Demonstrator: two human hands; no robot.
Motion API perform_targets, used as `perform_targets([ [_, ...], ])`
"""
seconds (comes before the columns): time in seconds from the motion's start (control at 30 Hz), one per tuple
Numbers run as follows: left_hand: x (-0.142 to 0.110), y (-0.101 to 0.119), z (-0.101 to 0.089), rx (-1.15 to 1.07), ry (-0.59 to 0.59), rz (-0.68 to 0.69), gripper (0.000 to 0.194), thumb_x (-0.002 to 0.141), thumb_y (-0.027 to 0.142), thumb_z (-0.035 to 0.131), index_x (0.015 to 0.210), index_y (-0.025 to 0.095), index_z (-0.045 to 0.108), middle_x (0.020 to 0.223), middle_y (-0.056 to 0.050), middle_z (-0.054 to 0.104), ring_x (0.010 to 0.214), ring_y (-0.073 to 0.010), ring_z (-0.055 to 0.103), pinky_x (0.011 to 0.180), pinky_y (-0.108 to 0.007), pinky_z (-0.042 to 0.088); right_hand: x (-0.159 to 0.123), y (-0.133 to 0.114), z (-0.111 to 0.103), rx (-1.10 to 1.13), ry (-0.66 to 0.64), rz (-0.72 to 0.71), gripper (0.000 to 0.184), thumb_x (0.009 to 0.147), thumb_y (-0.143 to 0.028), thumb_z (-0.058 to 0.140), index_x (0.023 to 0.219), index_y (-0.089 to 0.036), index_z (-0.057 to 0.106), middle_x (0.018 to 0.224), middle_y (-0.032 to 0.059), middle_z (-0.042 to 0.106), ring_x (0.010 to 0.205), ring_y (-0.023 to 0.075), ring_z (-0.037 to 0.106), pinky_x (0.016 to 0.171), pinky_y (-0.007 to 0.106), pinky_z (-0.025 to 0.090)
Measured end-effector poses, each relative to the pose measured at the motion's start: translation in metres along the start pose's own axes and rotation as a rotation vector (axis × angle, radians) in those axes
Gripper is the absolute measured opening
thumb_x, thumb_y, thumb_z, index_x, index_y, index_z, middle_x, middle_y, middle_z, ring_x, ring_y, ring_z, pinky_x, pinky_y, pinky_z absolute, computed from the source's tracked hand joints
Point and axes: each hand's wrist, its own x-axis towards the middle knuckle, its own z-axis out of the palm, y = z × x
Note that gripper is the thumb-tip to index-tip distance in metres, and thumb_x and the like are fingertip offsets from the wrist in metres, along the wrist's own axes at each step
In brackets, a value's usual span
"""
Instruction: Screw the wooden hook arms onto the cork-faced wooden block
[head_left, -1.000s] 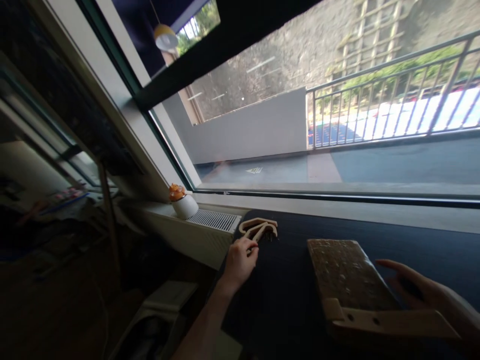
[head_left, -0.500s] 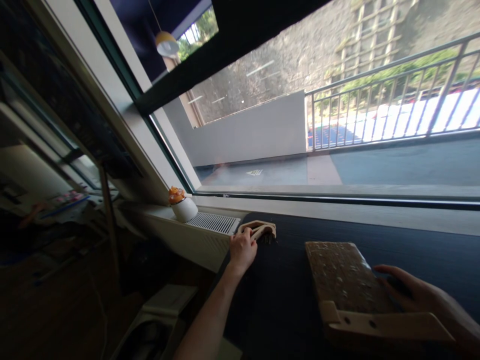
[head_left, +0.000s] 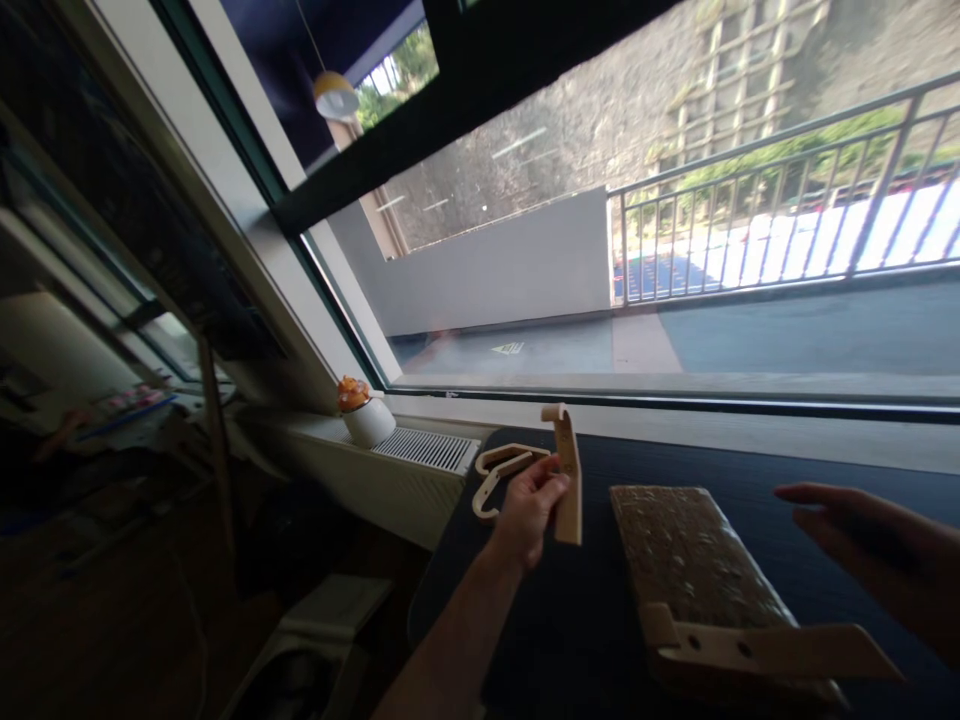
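Observation:
My left hand (head_left: 529, 508) pinches a hooked wooden strip (head_left: 568, 478) with small holes, holding it upright above the dark table. Behind my fingers lie more curved wooden pieces (head_left: 491, 487), bent at their ends and partly hidden by the hand. To the right is a flat brown block (head_left: 686, 545) in shiny clear wrap. Across its near end rests another hooked wooden strip (head_left: 765, 648) with dark holes. My right hand (head_left: 862, 535) hovers beside the block, fingers stretched out, apart from it and holding nothing.
The dark table (head_left: 540, 620) meets the window sill (head_left: 675, 425). A white pot with orange contents (head_left: 369, 415) stands by a vent grille (head_left: 427, 448) at left. A pale open-topped box (head_left: 330, 605) is below the table's left edge.
My left hand has picked up a hooked wooden strip from the pieces at the table's far left corner and drawn it right and nearer. My right hand has moved away from the block.

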Motion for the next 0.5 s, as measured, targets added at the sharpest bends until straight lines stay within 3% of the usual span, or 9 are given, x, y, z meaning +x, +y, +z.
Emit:
perform_targets([
  [0.07, -0.006, -0.014, 0.026, -0.083, -0.084, -0.102, 0.049, 0.056, 0.028, 0.079, 0.100, 0.011, 0.065, 0.081, -0.005, 0.067, 0.068, -0.0131, 0.061, 0.065, -0.024, 0.048, 0.000, -0.032, 0.002, 0.050, -0.155, -0.110, 0.031, 0.077, -0.046, 0.055, 0.097, -0.028, 0.069, 0.080, 0.0028, 0.073, 0.067, 0.0183, 0.067, 0.057, 0.023, 0.051],
  [0.13, -0.012, -0.019, 0.042, -0.027, -0.194, -0.145, 0.048, 0.061, 0.033, 0.076, 0.103, 0.011, 0.066, 0.075, -0.004, 0.065, 0.058, -0.0126, 0.059, 0.057, -0.025, 0.049, 0.000, -0.054, 0.002, 0.044, -0.190, -0.187, 0.029, 0.084, -0.043, 0.052, 0.103, -0.026, 0.066, 0.090, 0.0041, 0.071, 0.072, 0.0170, 0.066, 0.062, 0.024, 0.051],
  [0.3, -0.015, -0.007, 0.041, 0.361, -0.455, -0.182, 0.038, 0.070, 0.031, 0.069, 0.103, 0.012, 0.069, 0.079, -0.004, 0.066, 0.055, -0.0099, 0.057, 0.049, -0.021, 0.048, 0.003, -0.059, -0.008, -0.076, -0.159, -0.246, 0.046, 0.087, -0.042, 0.050, 0.129, -0.023, 0.049, 0.086, 0.0039, 0.064, 0.054, 0.0118, 0.055, 0.049, 0.023, 0.043],
  [0.4, -0.010, -0.005, 0.039, 0.451, -0.454, -0.174, 0.036, 0.074, 0.028, 0.065, 0.107, 0.012, 0.066, 0.071, -0.002, 0.064, 0.046, -0.0078, 0.054, 0.043, -0.019, 0.044, 0.001, -0.060, -0.012, -0.109, -0.215, -0.232, 0.045, 0.086, -0.040, 0.051, 0.128, -0.023, 0.050, 0.086, 0.0042, 0.064, 0.059, 0.0137, 0.058, 0.052, 0.025, 0.045],
  [0.5, -0.009, -0.009, 0.050, 0.190, -0.372, -0.148, 0.039, 0.074, 0.020, 0.064, 0.111, 0.013, 0.059, 0.071, 0.000, 0.062, 0.050, -0.0109, 0.060, 0.050, -0.024, 0.050, 0.000, -0.074, -0.013, -0.100, -0.219, -0.178, 0.039, 0.086, -0.040, 0.048, 0.118, -0.020, 0.058, 0.085, 0.0061, 0.067, 0.063, 0.0164, 0.061, 0.056, 0.027, 0.047],
])
